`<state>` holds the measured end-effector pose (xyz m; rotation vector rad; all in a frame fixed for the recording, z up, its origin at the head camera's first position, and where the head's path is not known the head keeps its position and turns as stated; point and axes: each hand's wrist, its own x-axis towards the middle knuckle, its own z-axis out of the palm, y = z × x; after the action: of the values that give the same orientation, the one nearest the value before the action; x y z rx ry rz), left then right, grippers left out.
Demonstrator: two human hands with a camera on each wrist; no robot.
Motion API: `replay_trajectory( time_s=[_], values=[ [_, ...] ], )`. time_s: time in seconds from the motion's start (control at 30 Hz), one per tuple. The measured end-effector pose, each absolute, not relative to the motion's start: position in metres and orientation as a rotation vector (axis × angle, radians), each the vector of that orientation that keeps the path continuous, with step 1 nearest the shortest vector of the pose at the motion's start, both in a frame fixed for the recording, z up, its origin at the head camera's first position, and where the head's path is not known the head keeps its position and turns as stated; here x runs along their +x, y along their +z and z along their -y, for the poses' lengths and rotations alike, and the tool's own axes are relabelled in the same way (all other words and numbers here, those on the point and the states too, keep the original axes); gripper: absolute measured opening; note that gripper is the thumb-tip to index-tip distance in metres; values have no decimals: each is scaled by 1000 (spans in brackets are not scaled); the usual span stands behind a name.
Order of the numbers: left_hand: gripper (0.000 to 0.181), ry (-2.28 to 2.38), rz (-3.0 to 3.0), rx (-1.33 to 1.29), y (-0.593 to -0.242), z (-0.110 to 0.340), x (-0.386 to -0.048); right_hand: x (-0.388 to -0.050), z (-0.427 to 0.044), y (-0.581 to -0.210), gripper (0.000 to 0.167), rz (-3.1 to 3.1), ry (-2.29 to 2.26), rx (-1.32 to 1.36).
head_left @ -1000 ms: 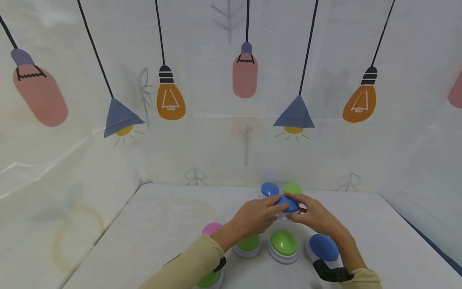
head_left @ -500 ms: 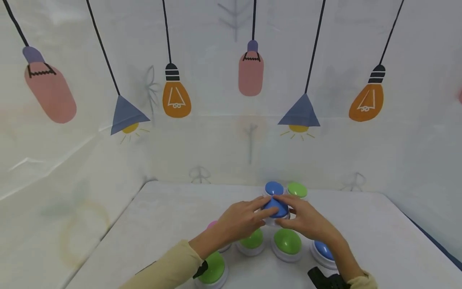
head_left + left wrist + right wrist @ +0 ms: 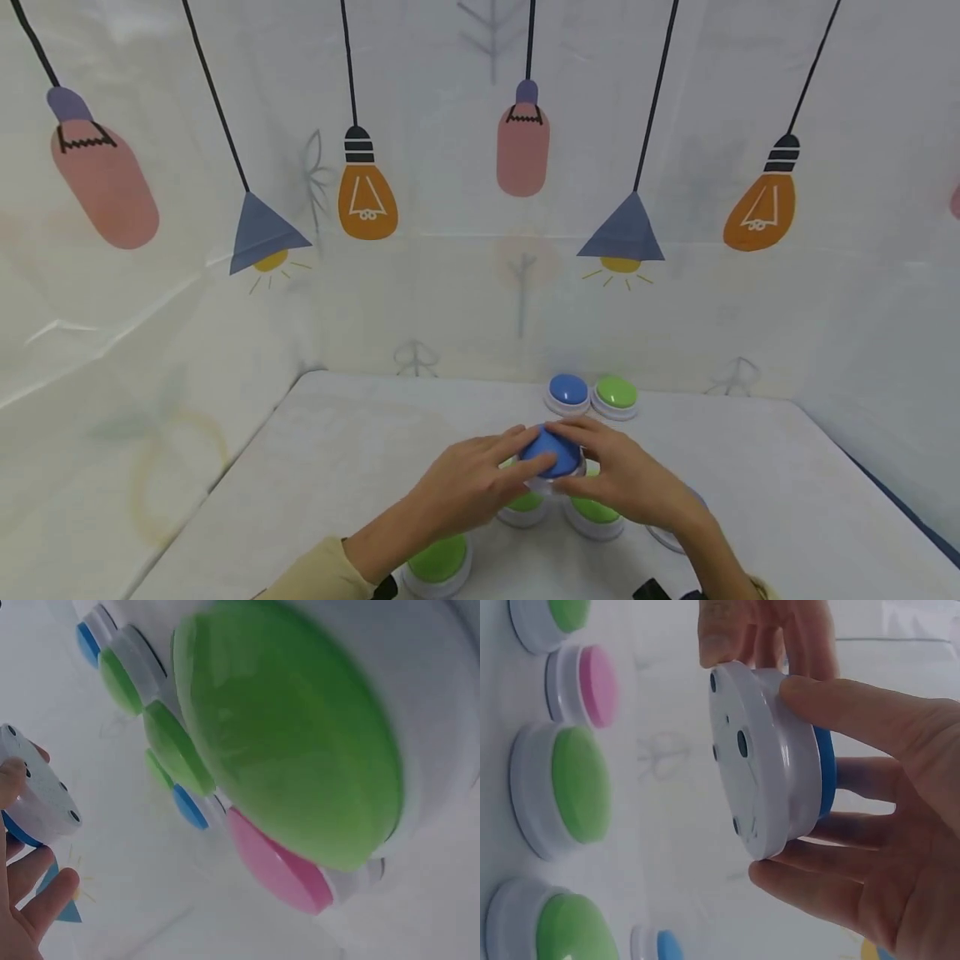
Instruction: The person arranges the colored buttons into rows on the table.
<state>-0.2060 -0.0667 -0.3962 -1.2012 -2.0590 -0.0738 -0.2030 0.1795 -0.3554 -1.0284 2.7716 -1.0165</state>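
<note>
Blue button (image 3: 553, 448) in fingers (image 3: 802, 891), underside marks (image 3: 751, 784) unreadable

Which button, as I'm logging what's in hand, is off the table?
The blue button held by the left hand and right hand, its underside exposed; the other visible buttons sit on the table.

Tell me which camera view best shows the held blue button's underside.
The right wrist view: the blue button's underside appears large and nearly whole, dark spots visible. The left wrist view also shows it, but smaller, at the picture's edge and partly covered by a thumb. The head view shows the blue dome, not the underside.
</note>
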Motion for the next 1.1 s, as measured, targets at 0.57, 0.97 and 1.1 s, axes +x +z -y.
replay_trajectory(
  time_s=[0.57,0.97,1.1],
  values=[
    [53,-151,2088,-1238,-424,94,-169,-178,-155,-377,63,-2678,-901,-1053],
    [56,-203,2070,-1322,-437,94,-154,-166,-159,-395,62,-2593,-859,-867],
    [49,-128,2094,-1311,-440,94,-151,-166,-157,-404,63,-2600,-844,-877]
  ],
)
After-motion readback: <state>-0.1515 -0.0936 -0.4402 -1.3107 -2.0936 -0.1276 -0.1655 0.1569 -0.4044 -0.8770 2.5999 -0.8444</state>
